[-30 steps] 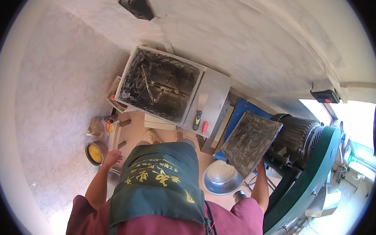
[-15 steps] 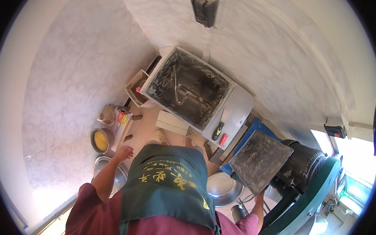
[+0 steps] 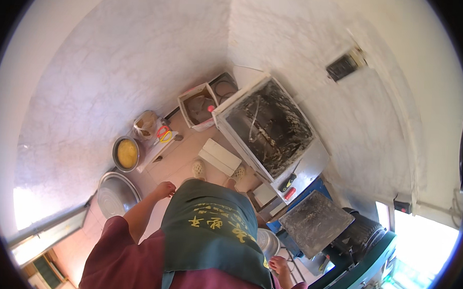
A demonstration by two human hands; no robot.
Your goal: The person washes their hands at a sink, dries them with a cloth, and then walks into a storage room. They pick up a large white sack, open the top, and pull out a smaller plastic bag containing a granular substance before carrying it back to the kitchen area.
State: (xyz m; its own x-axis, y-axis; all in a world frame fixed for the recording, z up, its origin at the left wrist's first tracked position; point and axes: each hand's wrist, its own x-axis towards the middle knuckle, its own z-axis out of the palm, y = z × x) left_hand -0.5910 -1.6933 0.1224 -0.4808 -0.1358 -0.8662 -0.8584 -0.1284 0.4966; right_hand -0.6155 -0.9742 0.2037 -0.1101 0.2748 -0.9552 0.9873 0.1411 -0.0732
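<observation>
My left hand (image 3: 165, 189) hangs to the left of my dark green apron (image 3: 210, 221), loosely curved, with nothing visible in it. A large metal basin (image 3: 116, 193) stands on the floor to its left. On the other side, my right hand (image 3: 278, 265) is beside the apron with its fingers loosely bent and no object in it. A round metal pan (image 3: 267, 242) is close to that hand. Farther off to the right lies a square, worn, dark metal plate (image 3: 316, 223) on a green belt-driven machine (image 3: 349, 276); my right hand is apart from it.
Ahead stands an open metal mixing trough (image 3: 268, 128) with dried residue and a bent rod. A scraper (image 3: 287, 183) and a red-handled tool (image 3: 290, 193) lie on its ledge. At left are a pot with yellow contents (image 3: 128, 154), scissors (image 3: 164, 134) and a box (image 3: 198, 106).
The view has turned left, so the trough and machine now appear farther right. My right hand has come away from the dark plate's edge toward my side. The left hand remains beside the apron.
</observation>
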